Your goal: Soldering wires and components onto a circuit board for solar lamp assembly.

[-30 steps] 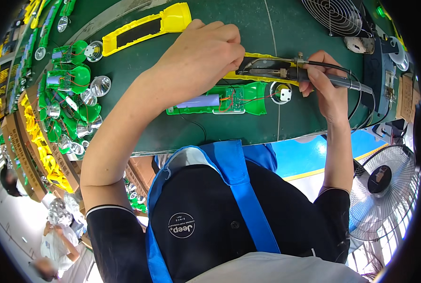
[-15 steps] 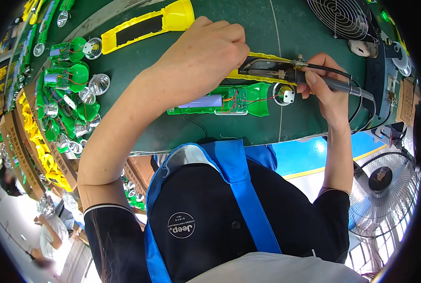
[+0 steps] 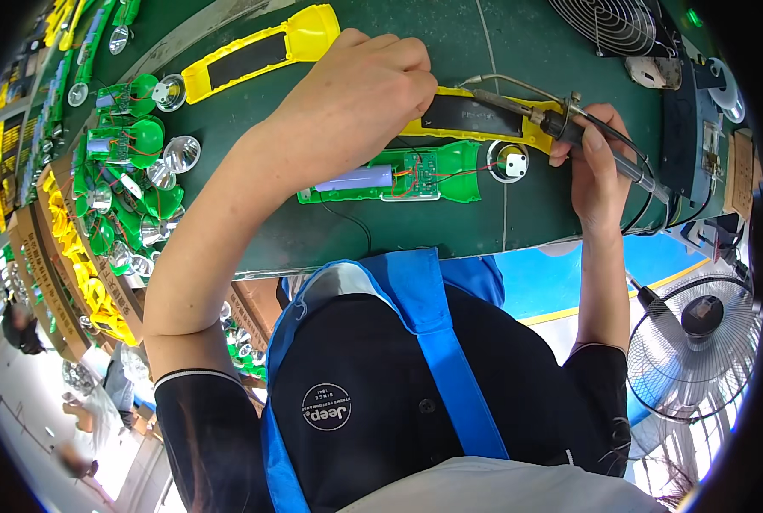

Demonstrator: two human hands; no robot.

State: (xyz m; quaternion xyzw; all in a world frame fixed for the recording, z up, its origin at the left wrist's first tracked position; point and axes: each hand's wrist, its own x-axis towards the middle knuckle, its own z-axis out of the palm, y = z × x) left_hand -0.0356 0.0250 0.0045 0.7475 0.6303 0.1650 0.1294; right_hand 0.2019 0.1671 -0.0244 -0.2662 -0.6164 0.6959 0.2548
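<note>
My right hand (image 3: 591, 167) grips a soldering iron (image 3: 535, 111) whose tip points left over a yellow torch shell with a dark panel (image 3: 484, 120). My left hand (image 3: 360, 98) is closed at the left end of that shell, fingers pinched near the iron's tip; what they pinch is hidden. Just below lies an open green torch half (image 3: 399, 179) with a pale battery, a small circuit board and red wires. A round silver reflector with a white square part (image 3: 510, 162) sits at its right end.
Another yellow torch shell (image 3: 262, 51) lies at the back of the green bench (image 3: 313, 231). Several green torch halves and reflectors (image 3: 133, 179) pile at the left, with yellow shells in boxes (image 3: 65, 265). A fan (image 3: 698, 342) stands at the lower right, a grille (image 3: 612, 21) at the back.
My left hand has slid slightly right along the yellow shell toward the iron's tip. My right hand holds the iron in nearly the same place.
</note>
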